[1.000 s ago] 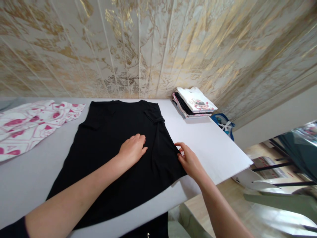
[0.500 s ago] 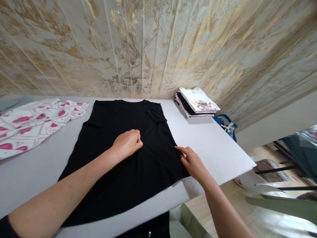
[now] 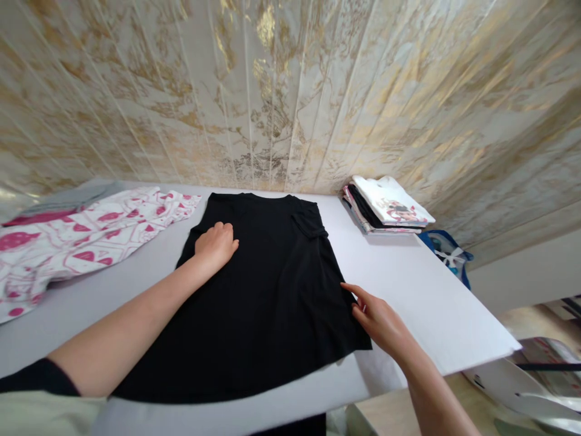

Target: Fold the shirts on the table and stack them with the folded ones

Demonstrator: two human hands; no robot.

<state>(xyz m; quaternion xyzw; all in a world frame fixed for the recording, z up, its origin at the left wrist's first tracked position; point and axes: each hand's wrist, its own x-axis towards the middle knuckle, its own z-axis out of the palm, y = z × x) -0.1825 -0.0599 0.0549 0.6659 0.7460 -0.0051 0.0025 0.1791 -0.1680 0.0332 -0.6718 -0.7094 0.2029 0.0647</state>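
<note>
A black T-shirt (image 3: 267, 303) lies spread on the white tabletop, its neckline toward the wall and its right sleeve folded inward. On its upper left part rests my left hand (image 3: 216, 245), closed in a fist; no cloth shows between the fingers. At the shirt's right side edge is my right hand (image 3: 374, 312). Its index finger is stretched onto the cloth edge and the thumb is apart from it. The lower left of the shirt is partly hidden by my left forearm.
A pink-and-white printed garment (image 3: 104, 233) lies at the left, with grey cloth (image 3: 75, 197) behind it. A stack of folded clothes (image 3: 390, 203) stands at the back right. Beside the white table (image 3: 422, 303) is a blue bag (image 3: 447, 251). A gold-patterned curtain (image 3: 281, 91) hangs behind.
My left fist has moved left across the shirt, from its middle to its upper left. My right hand stays at the right edge. The whole view has shifted a little.
</note>
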